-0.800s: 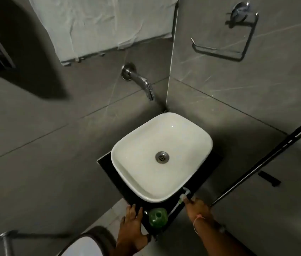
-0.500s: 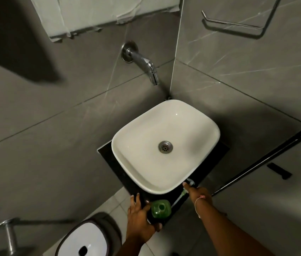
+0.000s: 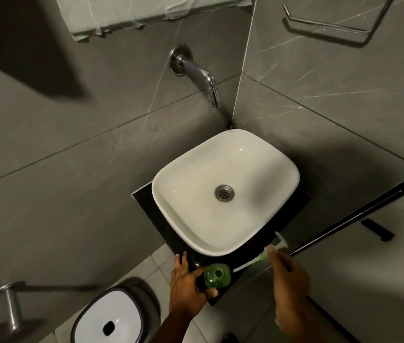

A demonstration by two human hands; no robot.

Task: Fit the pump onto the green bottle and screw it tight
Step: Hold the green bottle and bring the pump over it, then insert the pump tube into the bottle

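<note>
The left hand [image 3: 188,280] clasps the green bottle [image 3: 217,276] (mouth uncapped) on the bench [image 3: 161,219]; the right hand [image 3: 288,276] pinches the pump [image 3: 265,254] just beside it, fingertips blurred.

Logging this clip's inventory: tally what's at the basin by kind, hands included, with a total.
Hands: 2, left hand around the green bottle, right hand holding the pump
Green bottle: 1, mouth open
Pump: 1, not yet fitted
Basin: 1
Tap: 1
Bin: 1
Total: 7
</note>
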